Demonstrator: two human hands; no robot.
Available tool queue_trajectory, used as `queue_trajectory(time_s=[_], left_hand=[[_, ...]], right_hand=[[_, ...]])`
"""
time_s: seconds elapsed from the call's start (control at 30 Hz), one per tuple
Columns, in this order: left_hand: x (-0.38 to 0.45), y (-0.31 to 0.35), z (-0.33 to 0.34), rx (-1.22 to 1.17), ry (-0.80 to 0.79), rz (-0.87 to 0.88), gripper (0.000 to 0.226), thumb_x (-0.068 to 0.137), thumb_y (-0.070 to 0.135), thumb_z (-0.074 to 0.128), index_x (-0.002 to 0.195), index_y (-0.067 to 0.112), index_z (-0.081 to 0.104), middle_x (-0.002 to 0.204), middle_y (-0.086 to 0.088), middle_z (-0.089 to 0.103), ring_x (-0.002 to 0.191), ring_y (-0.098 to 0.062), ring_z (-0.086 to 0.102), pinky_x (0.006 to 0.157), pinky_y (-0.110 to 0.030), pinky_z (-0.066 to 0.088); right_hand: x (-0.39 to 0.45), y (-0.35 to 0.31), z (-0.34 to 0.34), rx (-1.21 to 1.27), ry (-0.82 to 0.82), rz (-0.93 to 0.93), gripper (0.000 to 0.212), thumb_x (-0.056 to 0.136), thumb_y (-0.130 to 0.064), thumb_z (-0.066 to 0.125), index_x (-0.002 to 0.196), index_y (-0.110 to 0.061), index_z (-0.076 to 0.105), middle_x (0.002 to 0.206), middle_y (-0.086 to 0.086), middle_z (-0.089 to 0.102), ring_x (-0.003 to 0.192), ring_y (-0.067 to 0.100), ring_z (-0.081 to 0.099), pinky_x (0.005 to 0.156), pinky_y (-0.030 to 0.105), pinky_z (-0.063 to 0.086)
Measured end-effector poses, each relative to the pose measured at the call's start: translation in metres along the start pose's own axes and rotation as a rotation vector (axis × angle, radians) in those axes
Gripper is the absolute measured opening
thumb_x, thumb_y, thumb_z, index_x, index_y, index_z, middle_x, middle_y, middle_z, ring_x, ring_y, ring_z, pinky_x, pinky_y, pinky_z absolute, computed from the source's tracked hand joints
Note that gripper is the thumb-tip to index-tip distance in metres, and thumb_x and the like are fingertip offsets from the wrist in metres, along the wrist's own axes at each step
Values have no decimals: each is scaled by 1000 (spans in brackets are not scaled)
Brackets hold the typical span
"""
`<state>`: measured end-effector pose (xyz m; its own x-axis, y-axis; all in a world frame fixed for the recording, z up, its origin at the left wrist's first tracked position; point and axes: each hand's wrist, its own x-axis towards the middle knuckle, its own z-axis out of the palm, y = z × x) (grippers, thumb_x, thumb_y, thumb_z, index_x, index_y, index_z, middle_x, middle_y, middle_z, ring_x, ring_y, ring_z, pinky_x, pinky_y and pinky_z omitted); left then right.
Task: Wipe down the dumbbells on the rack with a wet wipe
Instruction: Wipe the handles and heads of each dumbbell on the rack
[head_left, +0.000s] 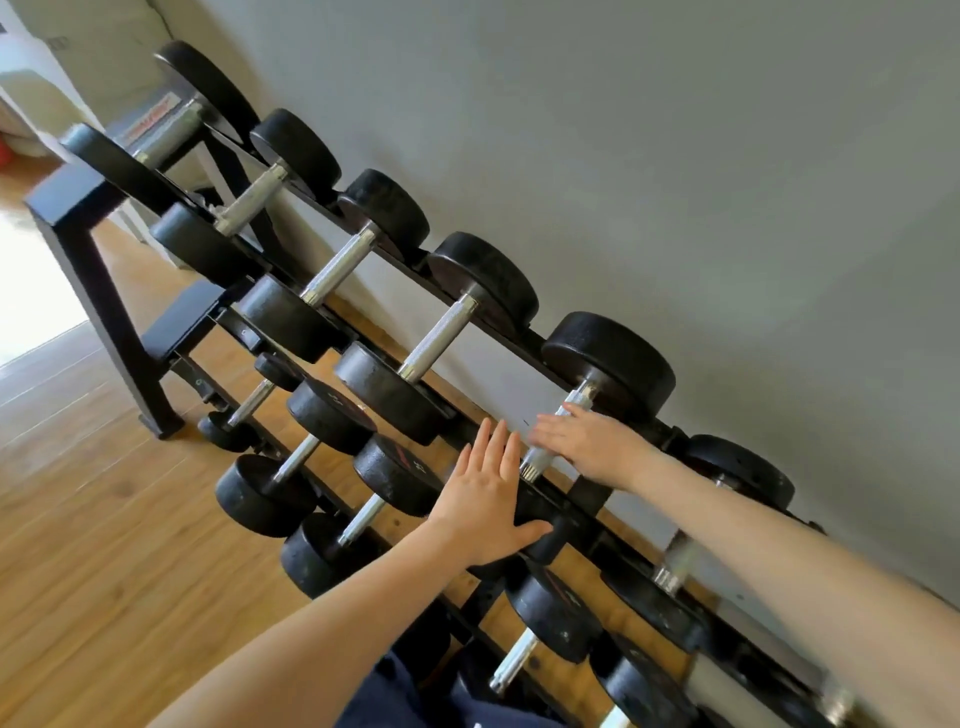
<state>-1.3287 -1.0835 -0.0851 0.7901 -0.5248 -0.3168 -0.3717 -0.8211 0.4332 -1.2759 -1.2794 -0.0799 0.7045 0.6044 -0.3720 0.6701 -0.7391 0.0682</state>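
The left hand (491, 501) is lying flat, fingers straight and together, palm pressing the near black rubber head (535, 525) of a chrome-handled dumbbell on the black steel two-tier rack (93, 260), probably steadying it against rolling. Just right of that palm, the right hand (589, 441) is resting across the same dumbbell's knurled chrome handle (569, 415), fingers extended, clasping nothing visible; no wet wipe is showing, though one might be hidden beneath.
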Motion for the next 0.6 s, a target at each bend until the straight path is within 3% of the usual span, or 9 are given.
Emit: queue_trajectory(time_s=[0.13, 0.23, 0.4, 0.6], left_hand=[[2, -8, 9, -61, 61, 30, 102, 89, 62, 52, 153, 17, -13, 161, -5, -19, 145, -23, -24, 121, -44, -6], [4, -13, 16, -91, 97, 64, 101, 89, 63, 51, 152, 20, -15, 161, -3, -18, 145, -20, -24, 118, -39, -14], [3, -27, 23, -209, 146, 42, 108, 84, 70, 52, 152, 21, -15, 162, 0, -15, 145, -15, -23, 120, -38, -10], [0, -30, 27, -316, 174, -27, 119, 77, 74, 57, 153, 15, -14, 162, -4, -15, 148, -19, -18, 121, -36, -5]], right_hand=[[16, 20, -12, 269, -26, 225, 32, 97, -9, 45, 128, -17, 54, 127, -1, 56, 128, 20, 46, 116, 40, 24], [32, 6, -24, 291, -237, 195, 32, 101, -23, 39, 127, -16, 57, 127, -1, 58, 125, 15, 47, 118, 36, 14], [44, 11, -43, 358, -418, 206, 37, 94, -34, 53, 129, -19, 55, 125, -1, 58, 117, 14, 51, 102, 34, 41], [58, 3, -46, 292, -528, 214, 37, 99, -30, 43, 132, -14, 53, 128, 4, 57, 118, 18, 52, 101, 34, 41]])
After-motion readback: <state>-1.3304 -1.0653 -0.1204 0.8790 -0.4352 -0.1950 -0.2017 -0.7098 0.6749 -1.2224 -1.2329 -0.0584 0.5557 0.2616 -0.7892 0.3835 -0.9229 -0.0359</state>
